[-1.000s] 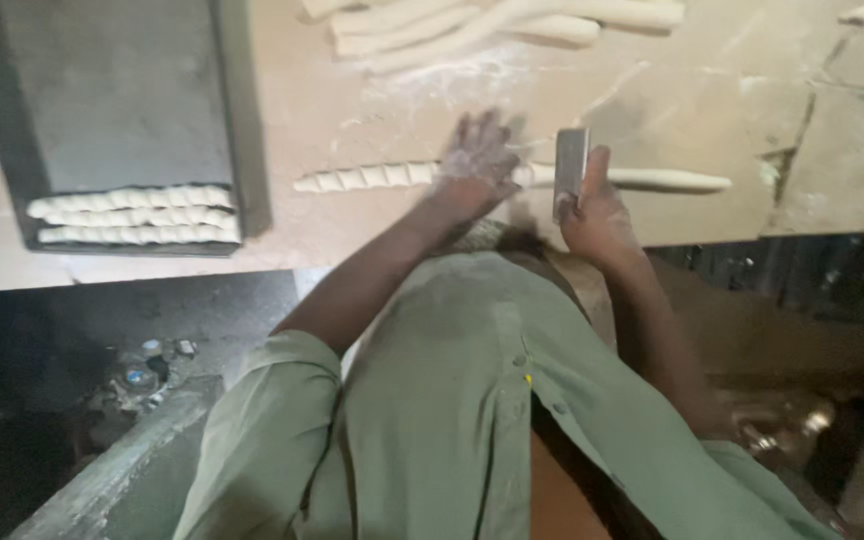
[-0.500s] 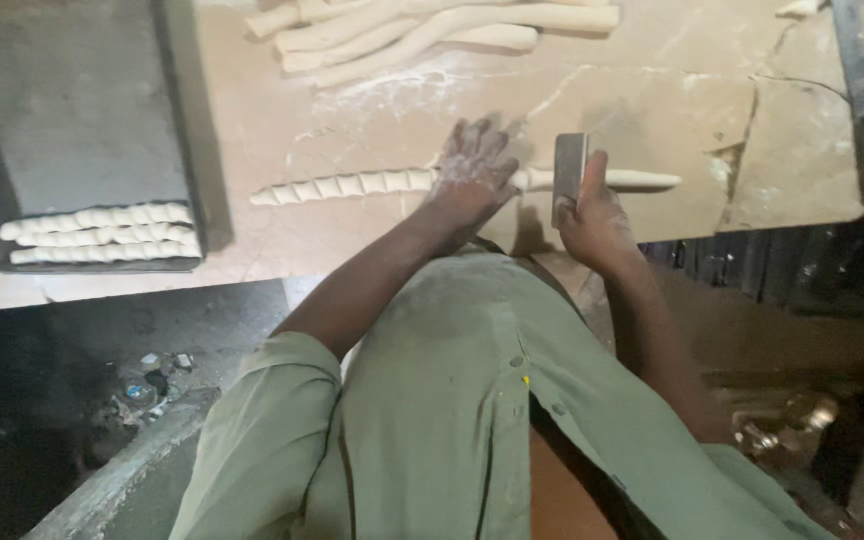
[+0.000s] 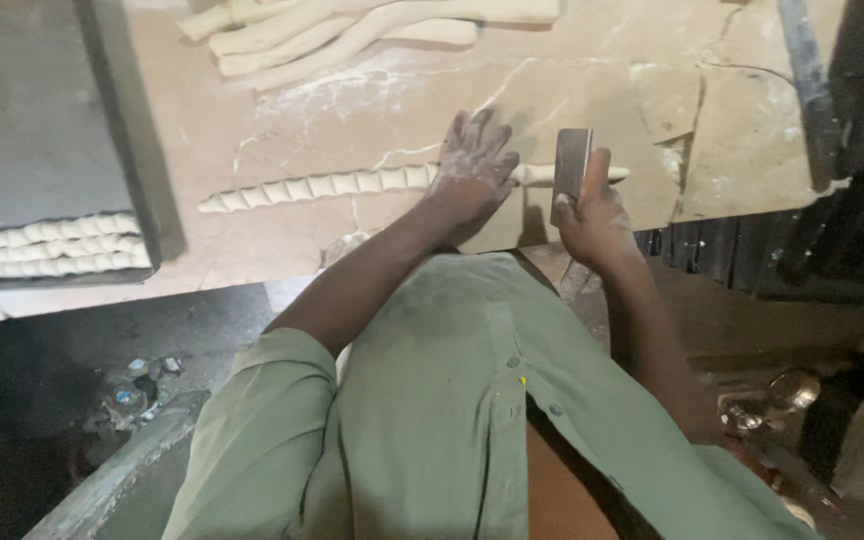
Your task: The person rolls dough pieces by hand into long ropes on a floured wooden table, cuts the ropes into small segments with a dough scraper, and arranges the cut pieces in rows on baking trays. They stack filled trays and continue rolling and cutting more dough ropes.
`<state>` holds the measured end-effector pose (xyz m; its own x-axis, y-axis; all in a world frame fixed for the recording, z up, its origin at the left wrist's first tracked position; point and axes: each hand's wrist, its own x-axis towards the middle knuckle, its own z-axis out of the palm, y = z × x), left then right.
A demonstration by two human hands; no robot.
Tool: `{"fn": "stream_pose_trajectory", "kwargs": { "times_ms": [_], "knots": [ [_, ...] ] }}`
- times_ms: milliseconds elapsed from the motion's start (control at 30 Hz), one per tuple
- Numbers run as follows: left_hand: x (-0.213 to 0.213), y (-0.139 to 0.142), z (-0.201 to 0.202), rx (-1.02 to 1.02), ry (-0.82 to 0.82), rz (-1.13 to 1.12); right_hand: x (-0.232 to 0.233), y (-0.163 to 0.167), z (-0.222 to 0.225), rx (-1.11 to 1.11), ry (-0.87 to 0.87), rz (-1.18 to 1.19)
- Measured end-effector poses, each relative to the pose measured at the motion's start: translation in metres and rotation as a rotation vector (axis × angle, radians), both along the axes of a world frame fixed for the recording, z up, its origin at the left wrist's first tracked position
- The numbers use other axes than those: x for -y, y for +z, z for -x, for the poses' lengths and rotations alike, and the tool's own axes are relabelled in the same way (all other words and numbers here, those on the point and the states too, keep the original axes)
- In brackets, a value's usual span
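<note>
**Cutting a dough rope on the floured slab: positions at this moment**

Scanning from the left edge: a dark metal tray sits on the work surface, its near end holding three notched dough ropes laid side by side and touching. They lie parallel and packed against the tray's near wall, which leaves the greater part of the tray floor bare; probably packed so to save room.

Right of the tray, on the stone slab, a long dough rope lies crosswise. Its left stretch shows regular notches along its length; judged to be scored marks, evenly spaced. Flour is smeared on the slab around it, likely to keep dough from sticking.

At the far edge of the slab, uncut dough rolls are heaped loosely, well apart from the rope in hand, within reach.

Left hand: flour-dusted, fingers spread and flat, palm pressed down on the rope near its middle. It grips nothing; it pins the rope, apparently so it does not roll or slide.

Right hand: closed around a flat metal scraper, blade held upright, just beside the left hand and standing over the smooth right stretch of the rope. Whether the blade edge touches the dough cannot be told.

Further right the slab is cracked, and a dark metal bar leans at its right margin.
</note>
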<state>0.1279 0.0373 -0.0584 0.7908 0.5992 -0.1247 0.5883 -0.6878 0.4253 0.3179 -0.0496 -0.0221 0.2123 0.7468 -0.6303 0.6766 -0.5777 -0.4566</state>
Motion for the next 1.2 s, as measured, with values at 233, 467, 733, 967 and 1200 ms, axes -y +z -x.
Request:
{"fn": "stream_pose_trajectory", "kwargs": {
  "times_ms": [233,467,733,967,1200],
  "knots": [
    [0.003,0.011,-0.040,-0.022,0.010,0.114,0.010,0.003,-0.025,0.020,0.001,-0.060],
    [0.003,0.012,-0.080,-0.147,-0.050,0.164,0.014,0.017,-0.050,0.035,-0.053,-0.107],
    [0.012,-0.002,-0.107,-0.015,-0.093,0.059,0.005,-0.012,-0.093,0.061,-0.024,-0.055],
    [0.006,0.005,-0.140,0.039,-0.232,-0.006,-0.031,-0.022,-0.145,0.365,-0.034,-0.042],
    [-0.046,0.002,-0.141,0.441,0.243,0.532,-0.038,-0.029,-0.108,-0.194,-0.464,-0.508]
  ]
}}
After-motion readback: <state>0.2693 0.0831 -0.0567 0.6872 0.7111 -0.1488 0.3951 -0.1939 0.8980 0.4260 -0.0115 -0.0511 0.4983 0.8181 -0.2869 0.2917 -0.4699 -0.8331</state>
